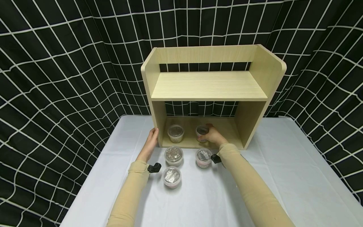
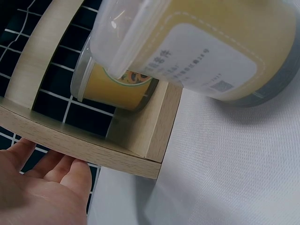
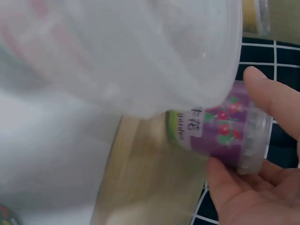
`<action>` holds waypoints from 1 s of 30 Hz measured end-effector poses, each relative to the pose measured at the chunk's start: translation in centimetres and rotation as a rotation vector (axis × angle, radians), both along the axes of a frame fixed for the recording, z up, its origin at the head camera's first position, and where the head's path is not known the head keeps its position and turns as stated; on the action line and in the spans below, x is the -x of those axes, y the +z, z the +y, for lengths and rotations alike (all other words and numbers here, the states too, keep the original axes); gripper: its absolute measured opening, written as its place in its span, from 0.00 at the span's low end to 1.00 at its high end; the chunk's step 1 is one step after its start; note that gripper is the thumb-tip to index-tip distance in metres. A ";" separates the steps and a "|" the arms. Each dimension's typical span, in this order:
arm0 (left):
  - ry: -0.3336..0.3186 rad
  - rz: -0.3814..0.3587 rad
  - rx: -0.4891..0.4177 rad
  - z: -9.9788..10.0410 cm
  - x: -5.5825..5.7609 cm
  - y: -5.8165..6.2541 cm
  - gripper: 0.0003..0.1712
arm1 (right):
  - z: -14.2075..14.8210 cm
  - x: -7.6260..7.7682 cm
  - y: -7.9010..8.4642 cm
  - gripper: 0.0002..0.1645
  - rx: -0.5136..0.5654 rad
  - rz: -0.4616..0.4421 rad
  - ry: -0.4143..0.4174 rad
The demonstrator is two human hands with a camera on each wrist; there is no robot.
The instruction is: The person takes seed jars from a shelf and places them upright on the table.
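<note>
My right hand (image 1: 212, 135) holds a lidded plastic tub (image 1: 202, 132) between thumb and fingers, over the lower board of a wooden shelf (image 1: 210, 85). In the right wrist view, this tub (image 3: 220, 129) has a purple label with red berries. My left hand (image 1: 151, 143) touches the outside of the shelf's left panel, and in the left wrist view its fingers (image 2: 77, 176) lie against that panel. Another tub (image 1: 175, 133), yellow with a picture label in the left wrist view, stands inside the shelf at the left.
On the white-covered table (image 1: 198, 201), one tub (image 1: 174, 155) stands before the shelf at the left, another tub (image 1: 171, 177) nearer me, and a pinkish tub (image 1: 203, 157) under my right wrist. A black cloth with white grid lines (image 1: 56, 78) hangs around the table.
</note>
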State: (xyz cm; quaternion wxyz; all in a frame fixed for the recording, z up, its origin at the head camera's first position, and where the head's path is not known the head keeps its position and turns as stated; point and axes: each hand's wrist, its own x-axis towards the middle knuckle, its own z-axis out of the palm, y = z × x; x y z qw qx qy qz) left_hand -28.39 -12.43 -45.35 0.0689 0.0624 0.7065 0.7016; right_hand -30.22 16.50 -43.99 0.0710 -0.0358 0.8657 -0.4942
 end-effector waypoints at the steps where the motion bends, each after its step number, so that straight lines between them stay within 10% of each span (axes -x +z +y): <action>1: 0.001 -0.002 -0.006 0.0 0.1 -0.2 0.33 | 0.1 0.0 -0.1 0.49 0.012 0.001 -0.008; 15: 0.056 0.013 0.007 -0.1 1.1 -2.0 0.37 | 1.4 -0.8 0.1 0.35 0.133 0.130 -0.016; 30: 0.059 0.017 -0.002 0.0 1.0 -1.9 0.38 | 1.5 -2.9 2.0 0.42 0.201 0.098 -0.056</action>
